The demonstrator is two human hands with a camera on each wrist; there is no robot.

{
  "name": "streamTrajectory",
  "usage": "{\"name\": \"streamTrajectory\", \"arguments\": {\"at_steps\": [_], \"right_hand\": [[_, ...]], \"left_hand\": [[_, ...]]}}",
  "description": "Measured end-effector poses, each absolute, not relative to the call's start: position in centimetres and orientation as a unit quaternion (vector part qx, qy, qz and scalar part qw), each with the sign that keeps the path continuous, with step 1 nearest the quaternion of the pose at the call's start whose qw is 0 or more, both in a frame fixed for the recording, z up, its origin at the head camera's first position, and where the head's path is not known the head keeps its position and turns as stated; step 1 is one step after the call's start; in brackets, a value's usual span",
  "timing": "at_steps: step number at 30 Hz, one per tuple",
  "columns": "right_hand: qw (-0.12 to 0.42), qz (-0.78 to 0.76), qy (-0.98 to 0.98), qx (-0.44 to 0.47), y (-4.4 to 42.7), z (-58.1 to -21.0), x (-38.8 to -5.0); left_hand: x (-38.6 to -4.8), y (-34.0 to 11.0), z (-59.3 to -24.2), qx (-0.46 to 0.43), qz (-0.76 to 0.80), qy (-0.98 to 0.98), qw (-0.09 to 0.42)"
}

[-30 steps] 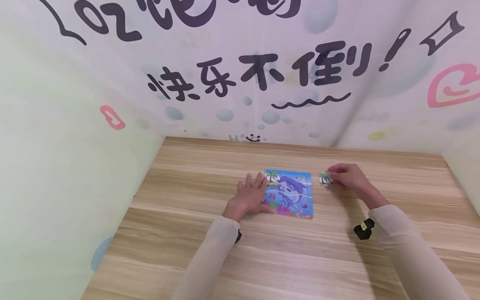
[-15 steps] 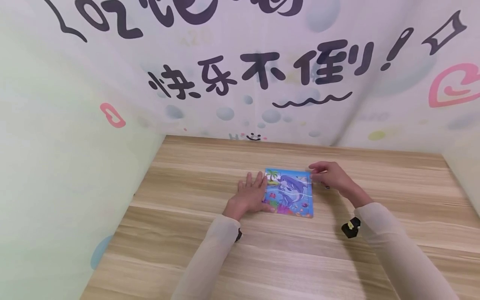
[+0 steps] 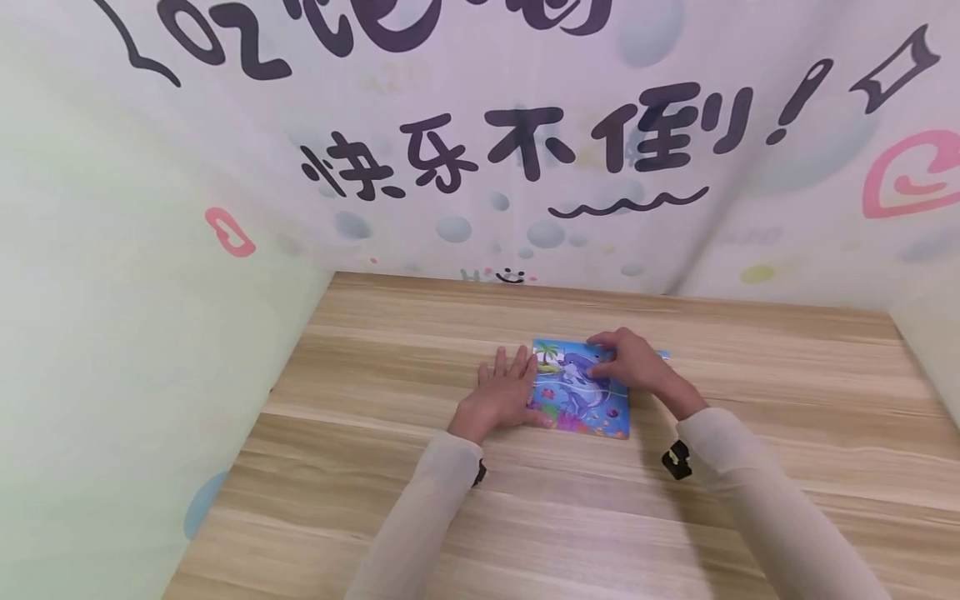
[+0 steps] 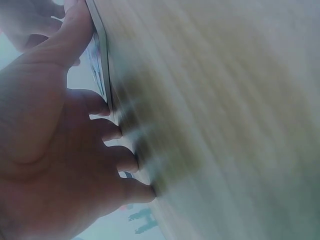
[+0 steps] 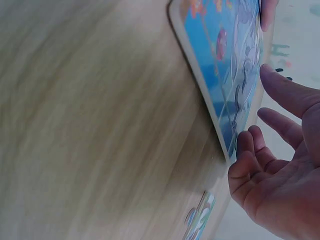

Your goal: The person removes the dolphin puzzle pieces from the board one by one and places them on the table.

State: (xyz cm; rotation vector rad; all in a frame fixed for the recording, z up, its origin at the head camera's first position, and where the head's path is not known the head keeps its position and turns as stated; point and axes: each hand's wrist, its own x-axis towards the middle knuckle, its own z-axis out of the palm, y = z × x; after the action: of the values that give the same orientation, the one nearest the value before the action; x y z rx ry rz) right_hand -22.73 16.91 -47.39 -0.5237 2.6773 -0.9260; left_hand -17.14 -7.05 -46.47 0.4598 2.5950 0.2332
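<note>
A dolphin jigsaw puzzle [image 3: 577, 400] with a palm tree in one corner lies flat on the wooden table. My left hand [image 3: 498, 396] rests along its left edge, fingers spread and thumb at the lower corner. In the left wrist view those fingertips touch the tabletop beside the puzzle's rim [image 4: 103, 55]. Over the upper right of the puzzle is my right hand [image 3: 630, 360]. The right wrist view shows its thumb and index finger apart, nothing visible between them, and other fingers bent near the corner. To the right lies a loose puzzle piece [image 5: 202, 215], mostly hidden in the head view.
The wooden table [image 3: 420, 500] extends around the puzzle. Behind it hangs a white printed backdrop [image 3: 450, 225] with dark lettering, and a pale wall [image 3: 112, 333] bounds the left side. A small object [image 5: 190, 216] lies beside the loose piece.
My right hand has moved left from the loose palm-tree piece to above the puzzle's upper right, leaving that piece on the table. My left hand stays at the left edge.
</note>
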Motion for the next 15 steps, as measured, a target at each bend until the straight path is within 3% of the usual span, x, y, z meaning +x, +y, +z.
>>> {"name": "streamTrajectory", "arguments": {"at_steps": [15], "right_hand": [[0.139,-0.287,0.936,-0.153,15.2,-47.1,-22.7]], "left_hand": [[-17.2,-7.1,-46.3,0.172,0.092,0.949,0.246]]}}
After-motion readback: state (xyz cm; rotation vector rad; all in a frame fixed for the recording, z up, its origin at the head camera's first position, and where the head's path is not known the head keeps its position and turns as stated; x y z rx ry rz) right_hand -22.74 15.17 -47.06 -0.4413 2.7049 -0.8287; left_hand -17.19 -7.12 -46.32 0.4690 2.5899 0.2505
